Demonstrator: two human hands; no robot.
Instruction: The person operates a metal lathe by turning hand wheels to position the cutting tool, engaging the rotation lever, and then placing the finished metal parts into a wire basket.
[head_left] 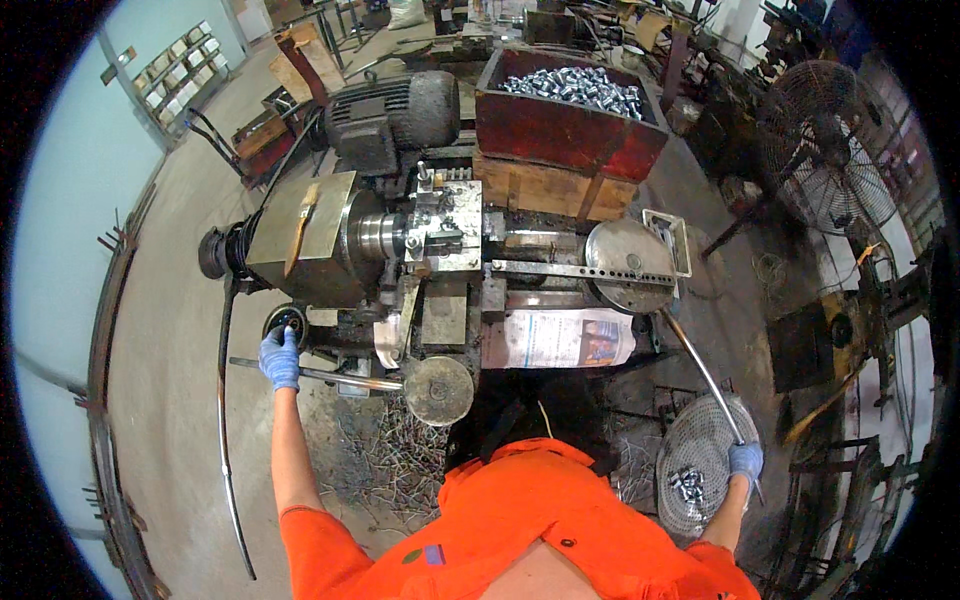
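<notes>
My left hand (279, 360), in a blue glove, is at a round black handwheel (270, 318) on the machine's left side, its fingers bent onto the wheel. My right hand (745, 461), also blue-gloved, is wrapped round the lower end of a long steel lever (704, 372). The lever slants up to a round metal plate (628, 255), which a perforated bar (560, 270) crosses. Ahead of me is the greasy lathe-like machine, with a bright tool block (445, 228) beside its spindle (378, 238). A brush (299, 232) lies on the headstock cover (335, 215).
A red bin (570, 130) full of small shiny metal parts stands behind the machine. Beneath my right hand is a perforated basket (683, 440) holding similar parts. Metal shavings (395, 465) litter the floor. A fan (822, 145) stands right; a thin bar (225, 430) hangs left.
</notes>
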